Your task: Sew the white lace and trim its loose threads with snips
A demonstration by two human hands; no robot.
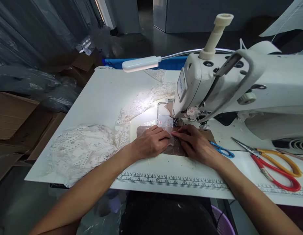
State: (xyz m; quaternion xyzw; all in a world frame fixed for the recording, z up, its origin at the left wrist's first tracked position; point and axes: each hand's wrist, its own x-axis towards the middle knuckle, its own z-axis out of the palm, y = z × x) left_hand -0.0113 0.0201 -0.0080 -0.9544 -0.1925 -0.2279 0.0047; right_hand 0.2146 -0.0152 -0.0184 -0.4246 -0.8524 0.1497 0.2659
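Both hands are at the needle area of a white sewing machine (190, 78). My left hand (153, 140) has its fingers curled together on a thin, sheer whitish fabric (167, 124), just left of the presser foot (176, 121). Close by on the right, my right hand (196, 142) pinches the fabric's near edge between thumb and forefinger. What lies under the fingertips is partly hidden. White eyelet lace (85, 147) is heaped left of my left forearm, and a strip of it runs back behind the machine head. Blue-handled snips (222, 149) lie beside my right wrist.
Scissors with red and orange handles (276, 163) lie on the right of the white table (102, 94). A printed ruler (166, 180) runs along the front edge. A lamp (141, 64) lights the sewing area. Cardboard boxes (14, 114) and plastic wrap stand at left.
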